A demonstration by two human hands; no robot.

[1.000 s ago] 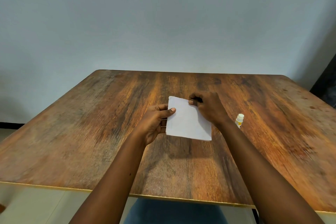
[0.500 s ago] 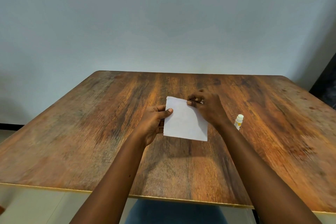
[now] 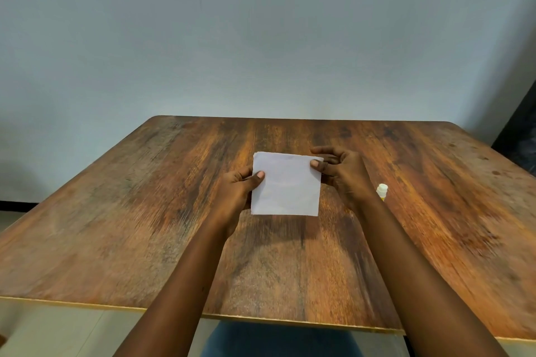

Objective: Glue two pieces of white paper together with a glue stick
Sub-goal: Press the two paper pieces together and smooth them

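left hand: pinching the white paper by its left edge, thumb on top
right hand: pinching the top-right corner, other fingers spreading out

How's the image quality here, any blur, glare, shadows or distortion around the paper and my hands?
Head view: soft, even light, no glare on the white paper; a dim shadow falls on the table below it; wood grain smears toward the sides, while the left hand, right hand and paper edges look fairly sharp; the table edges look nearly straight.
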